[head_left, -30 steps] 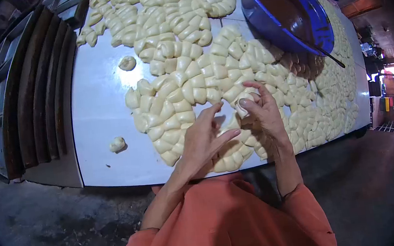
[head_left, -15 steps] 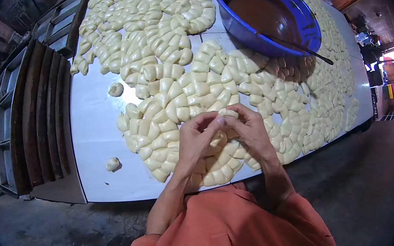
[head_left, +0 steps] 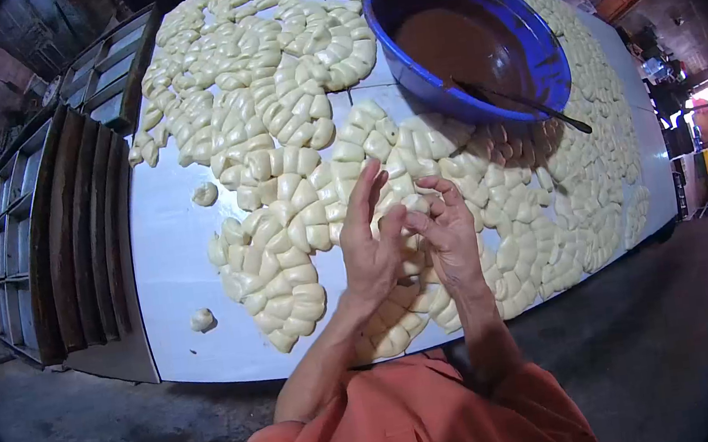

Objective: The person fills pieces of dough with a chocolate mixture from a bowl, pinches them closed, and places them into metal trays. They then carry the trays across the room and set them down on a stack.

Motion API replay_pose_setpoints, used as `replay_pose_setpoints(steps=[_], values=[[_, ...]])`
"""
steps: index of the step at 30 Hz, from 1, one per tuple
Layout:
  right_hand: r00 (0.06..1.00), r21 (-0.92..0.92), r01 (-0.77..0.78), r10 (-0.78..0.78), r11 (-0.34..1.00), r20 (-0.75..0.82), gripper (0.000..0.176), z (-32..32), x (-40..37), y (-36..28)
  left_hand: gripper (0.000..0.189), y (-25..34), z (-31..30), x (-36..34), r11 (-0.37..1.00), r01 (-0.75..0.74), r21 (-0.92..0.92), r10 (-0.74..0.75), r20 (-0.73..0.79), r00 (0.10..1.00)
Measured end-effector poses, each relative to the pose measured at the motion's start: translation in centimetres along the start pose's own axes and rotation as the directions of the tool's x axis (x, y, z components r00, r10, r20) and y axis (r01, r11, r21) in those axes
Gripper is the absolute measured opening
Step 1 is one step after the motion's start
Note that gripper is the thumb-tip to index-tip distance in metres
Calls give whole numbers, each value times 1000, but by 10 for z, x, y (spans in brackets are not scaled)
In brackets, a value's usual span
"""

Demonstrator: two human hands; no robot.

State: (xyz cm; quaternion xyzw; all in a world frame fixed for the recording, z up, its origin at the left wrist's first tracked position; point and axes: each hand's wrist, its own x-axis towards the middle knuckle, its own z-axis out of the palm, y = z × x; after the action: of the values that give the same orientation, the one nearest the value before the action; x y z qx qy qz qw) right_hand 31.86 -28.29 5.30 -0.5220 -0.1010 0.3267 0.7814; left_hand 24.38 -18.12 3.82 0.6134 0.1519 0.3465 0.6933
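My left hand (head_left: 373, 250) is held over the dough with its fingers stretched out and its thumb close to the other thumb. Beside it, my right hand (head_left: 452, 240) has curled fingers pinching a small dough piece (head_left: 413, 204), mostly hidden by the fingers. Below both hands lie rows of pale, glossy dough pieces (head_left: 287, 251) packed side by side on the white table (head_left: 181, 291). Two loose dough balls rest apart at the left, an upper dough ball (head_left: 205, 194) and a lower dough ball (head_left: 202, 320).
A large blue basin (head_left: 404, 51) of brown mixture stands among the dough at the back right, a dark-handled utensil (head_left: 525, 101) leaning over its rim. Wooden-framed trays (head_left: 55, 231) stand on edge along the table's left side. Dark floor (head_left: 640, 318) lies in front.
My left hand has opened, its fingers going from a pinch around the dough piece to stretched out. The right hand stays close by with the piece. The view has shifted slightly.
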Motion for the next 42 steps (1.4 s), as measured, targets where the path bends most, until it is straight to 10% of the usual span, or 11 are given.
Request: replay_pose_setpoints(steps=[2, 6, 12, 17, 24, 29, 32, 35, 42], values=[[997, 98, 54, -48, 994, -60, 43, -1, 3, 0, 65, 1, 12, -2, 991, -69, 114, 86, -158, 984], [993, 48, 100, -97, 994, -73, 32, -13, 9, 3, 43, -11, 13, -17, 860, 449, -242, -485, -116, 867], [982, -388, 176, -190, 905, 1, 19, -22, 9, 9, 30, -7, 5, 0, 795, 539, -278, -553, 33, 833], [1000, -218, 23, -25, 976, -10, 18, -35, 9, 22, 40, -9, -10, 15, 826, 558, -86, -547, 122, 828], [992, -175, 7, -29, 984, -122, 19, -17, 12, 7, 70, -14, 24, 17, 997, 78, -11, -78, -81, 994], [998, 411, -62, 66, 910, 4, 21, 6, 11, -11, 77, -40, 43, 14, 972, -226, -67, 227, 5, 974], [988, 447, -130, 80, 885, 130, 27, -13, 24, -16, 78, -37, 52, 19, 963, -128, -236, 134, 7, 991], [985, 385, -129, 73, 914, 158, 25, -15, 38, -26, 80, -38, 59, 16, 834, 130, -536, -114, 63, 991], [984, -264, 175, -177, 948, 18, 18, -41, 135, -118, 64, -29, 30, 27, 864, 415, -284, -348, 257, 901]])
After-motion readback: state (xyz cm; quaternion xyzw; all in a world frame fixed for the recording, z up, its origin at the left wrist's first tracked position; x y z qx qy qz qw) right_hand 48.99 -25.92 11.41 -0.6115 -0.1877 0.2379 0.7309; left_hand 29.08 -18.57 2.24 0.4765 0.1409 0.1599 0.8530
